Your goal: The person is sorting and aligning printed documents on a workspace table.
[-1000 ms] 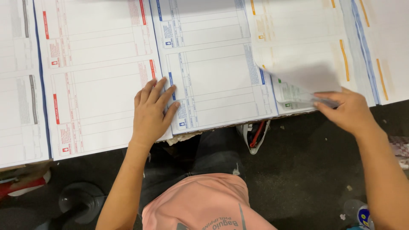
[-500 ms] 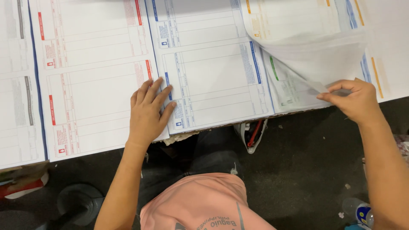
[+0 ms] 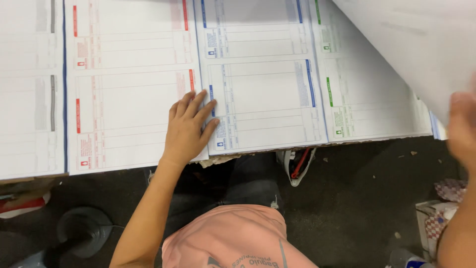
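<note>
Stacks of printed forms lie side by side on a work surface: one with red markings [image 3: 129, 84], one with blue markings [image 3: 263, 84], one with green markings [image 3: 367, 94]. My left hand [image 3: 187, 128] lies flat, fingers spread, across the seam between the red and blue stacks. My right hand [image 3: 463, 129], blurred at the right edge, grips a large white sheet [image 3: 421, 49] that is lifted up off the right-hand stacks and covers the upper right corner.
A grey-marked stack [image 3: 29, 94] lies at far left. Below the table edge is a dark floor with a round black base [image 3: 82, 228], a shoe [image 3: 297, 166], a small checkered box [image 3: 441, 218] and scattered scraps.
My right hand has lifted the sheet higher and to the right, uncovering the green-marked stack. My left hand has stayed flat on the forms.
</note>
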